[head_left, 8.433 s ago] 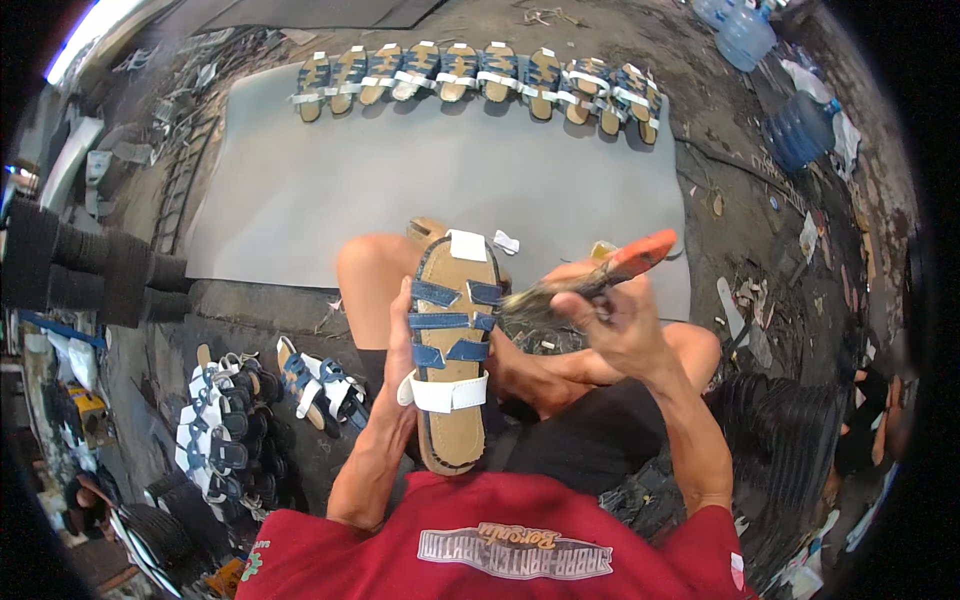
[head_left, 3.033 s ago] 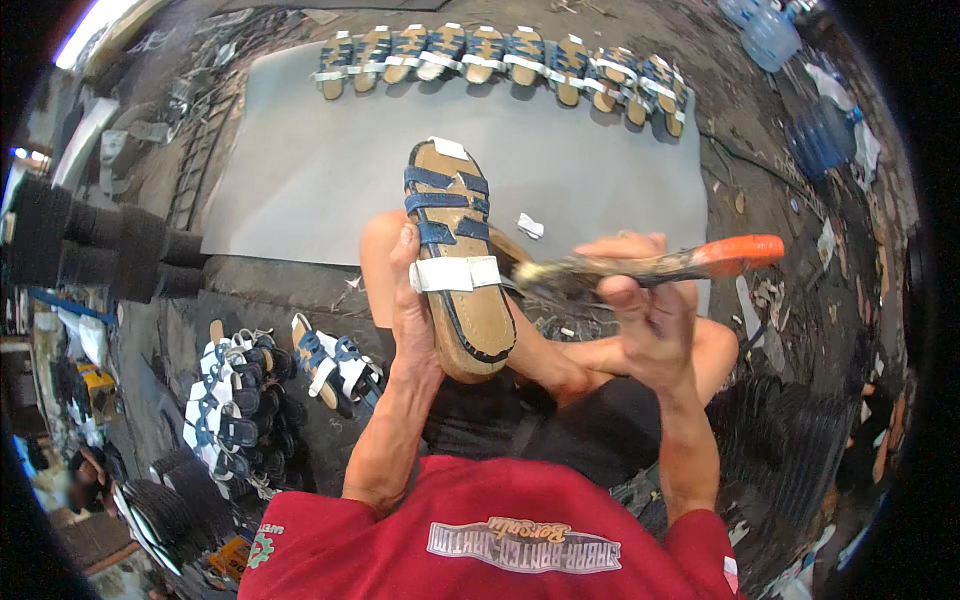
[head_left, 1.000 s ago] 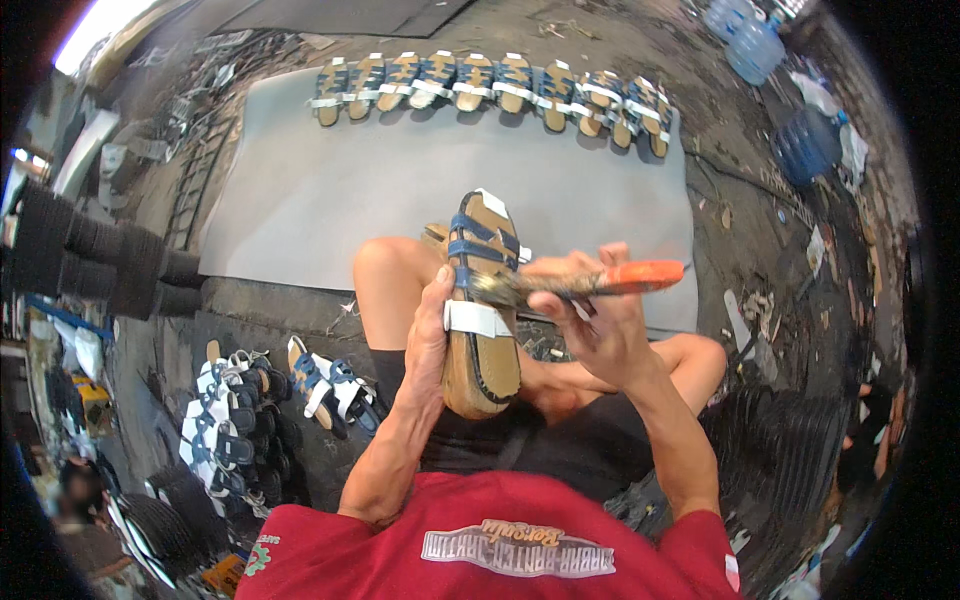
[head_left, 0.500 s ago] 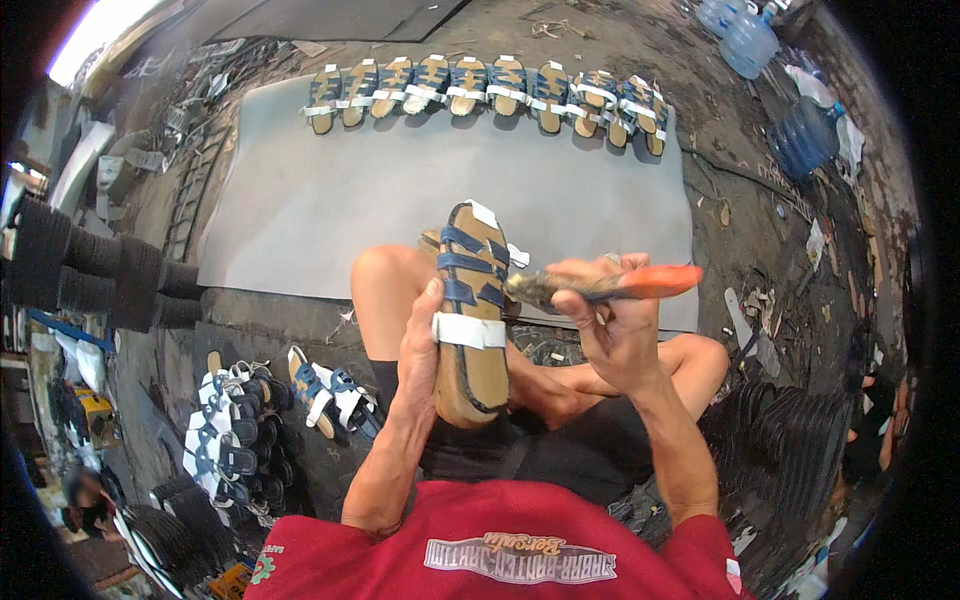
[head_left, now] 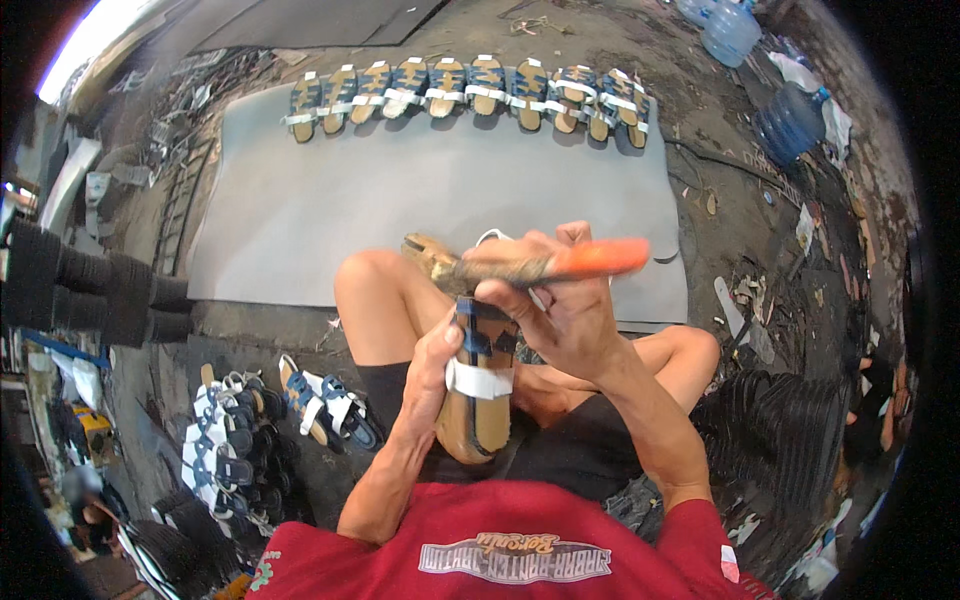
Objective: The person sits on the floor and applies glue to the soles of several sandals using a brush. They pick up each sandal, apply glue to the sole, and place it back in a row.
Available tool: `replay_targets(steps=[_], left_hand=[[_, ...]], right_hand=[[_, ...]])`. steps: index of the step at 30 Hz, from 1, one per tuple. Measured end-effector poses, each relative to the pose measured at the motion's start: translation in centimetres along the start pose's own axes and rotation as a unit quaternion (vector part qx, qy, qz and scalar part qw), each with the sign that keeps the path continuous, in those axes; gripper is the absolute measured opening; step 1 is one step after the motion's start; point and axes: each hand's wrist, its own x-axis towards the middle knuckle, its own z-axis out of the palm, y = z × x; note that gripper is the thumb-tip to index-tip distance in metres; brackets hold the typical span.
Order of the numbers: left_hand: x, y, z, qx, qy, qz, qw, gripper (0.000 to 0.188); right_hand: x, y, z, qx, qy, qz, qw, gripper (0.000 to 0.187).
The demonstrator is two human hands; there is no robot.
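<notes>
So the left hand [head_left: 432, 365] is wrapped around the side of a sandal [head_left: 480, 412], thumb up along the edge near the straps. The sandal sits off the near edge of the grey mat [head_left: 420, 190], between it and the person's red shirt [head_left: 480, 530], heel end toward the shirt and front end toward the mat. It's got a tan footbed, dark blue straps and a wide white strap.

The right hand [head_left: 565, 310] is pinching a brush [head_left: 605, 258] between thumb and fingers, orange end pointing to the mat's right side, bristles to its left. The bristles overlap the sandal's front end from up here, but I can't tell if they're actually touching, and the hand hides a good chunk of that end.

Out past that, a row of similar sandals [head_left: 445, 88] lines the far edge of the mat. Off its near left corner there's a pair of blue-and-white sandals [head_left: 328, 402], with a bigger heap of sandals [head_left: 230, 440] just beside them. Dark stacked pieces [head_left: 80, 275] sit left of the mat, and a blue water jug [head_left: 790, 125] is off to its right, with a paler jug [head_left: 730, 38] farther back.
</notes>
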Motion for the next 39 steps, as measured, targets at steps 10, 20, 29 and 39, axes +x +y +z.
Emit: replay_targets(steps=[10,20,29,39], left_hand=[[-1.3,0.2,0.0,-0.054,0.018,-0.012,0.998,0.070],[-0.4,-0.7,0.1,0.086,0.009,0.029,0.996,0.081],[-1.2,0.0,-1.8,-0.094,-0.004,0.015,0.995,0.079],[1.6,0.4,-4.5,-0.123,0.052,0.114,0.985,0.070]], right_hand=[[-0.8,0.7,-0.3,0.013,0.018,0.015,1.000,0.023],[0.6,0.3,-0.5,0.083,0.000,0.035,0.996,0.020],[-1.0,2.4,-2.6,0.116,0.063,0.181,0.975,0.032],[-6.4,-2.1,-1.0,0.288,-0.070,0.224,0.929,0.029]])
